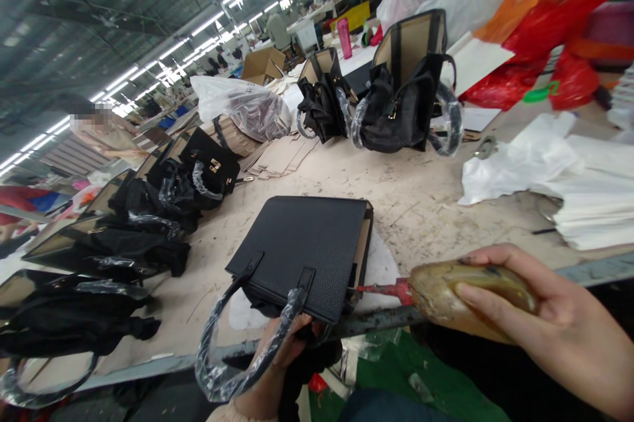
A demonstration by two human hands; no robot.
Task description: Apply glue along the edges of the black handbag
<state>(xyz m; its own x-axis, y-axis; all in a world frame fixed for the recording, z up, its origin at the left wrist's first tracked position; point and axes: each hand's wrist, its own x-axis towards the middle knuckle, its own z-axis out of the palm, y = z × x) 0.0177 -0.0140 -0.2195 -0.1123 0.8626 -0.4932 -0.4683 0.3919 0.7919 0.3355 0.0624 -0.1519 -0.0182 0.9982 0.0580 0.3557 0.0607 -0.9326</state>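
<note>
A black handbag [307,244] lies on its side at the table's near edge, its plastic-wrapped handle [211,349] hanging towards me. My left hand [287,339] is closed on the bag's near edge from below; the handle and bag hide part of its fingers. In my right hand [525,303] is a yellowish squeeze bottle [440,290], held nearly level with my fingers wrapped round it. Its red nozzle [384,289] points left, and the thin tip is at the bag's open right side. Whether the tip touches the bag, I cannot tell.
Several unfinished black bags [143,204] line the left side; two more [401,92] stand at the back. Flat brown pieces [282,156] lie beyond the handbag. White sheeting [559,171] is at the right, below red and orange plastic bags [549,19]. A person [111,135] is at far left.
</note>
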